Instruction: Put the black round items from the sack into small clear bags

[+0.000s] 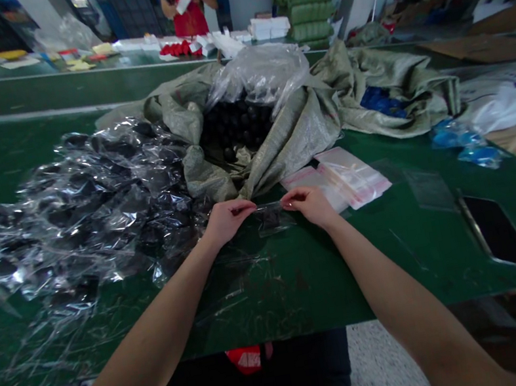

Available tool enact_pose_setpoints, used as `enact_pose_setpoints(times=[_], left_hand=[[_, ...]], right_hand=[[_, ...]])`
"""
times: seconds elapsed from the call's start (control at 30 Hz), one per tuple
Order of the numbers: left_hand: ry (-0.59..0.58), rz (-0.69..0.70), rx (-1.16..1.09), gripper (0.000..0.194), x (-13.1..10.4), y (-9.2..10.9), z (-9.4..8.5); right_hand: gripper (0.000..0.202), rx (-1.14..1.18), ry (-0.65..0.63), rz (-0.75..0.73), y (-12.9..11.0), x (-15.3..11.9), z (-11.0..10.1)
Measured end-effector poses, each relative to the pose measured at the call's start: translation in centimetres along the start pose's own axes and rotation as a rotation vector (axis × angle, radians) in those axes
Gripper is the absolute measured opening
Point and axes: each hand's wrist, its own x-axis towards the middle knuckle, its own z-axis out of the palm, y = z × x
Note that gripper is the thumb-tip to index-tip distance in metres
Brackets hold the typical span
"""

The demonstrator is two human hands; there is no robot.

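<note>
Between my hands a small clear plastic bag (pixel 273 220) with a dark item inside is stretched at its upper edge. My left hand (pixel 229 219) pinches one corner, and my right hand (pixel 308 204) pinches the opposite one. Just beyond them lies a stack of flat clear bags with pink edges (pixel 352 177). Ahead, a grey-green woven sack (pixel 289 141) lies open, with many round black pieces (pixel 239 126) inside. To the left spreads a big heap of black pieces wrapped in clear plastic (pixel 91 209).
A phone (pixel 498 232) lies on the green table (pixel 306 297) at the right. Behind it are blue wrapped pieces (pixel 472 145) and another woven sack (pixel 384 91). Across the far table a person in a red apron (pixel 189 15) stands holding a white object.
</note>
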Motion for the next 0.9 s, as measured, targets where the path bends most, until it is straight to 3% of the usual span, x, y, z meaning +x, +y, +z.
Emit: enact_pose_setpoints(times=[0.37,0.53,0.73,0.9], left_hand=[[0.049,0.073,0.003,0.028,-0.2,-0.6,0.2],[0.017,0.107,-0.076,0.024,-0.1,-0.8,0.2],[0.033,0.049,-0.107,0.021,-0.1,-1.4,0.2],[0.061,-0.03,-0.046,0.022,-0.2,0.1,-0.1]], right_hand=[[0.008,0.017,-0.05,-0.02,0.6,0.2,-0.2],[0.008,0.013,-0.057,-0.025,0.7,0.3,-0.3],[0.013,-0.135,-0.031,-0.099,0.3,0.2,-0.9],[0.02,-0.217,-0.012,-0.139,0.1,0.2,-0.9]])
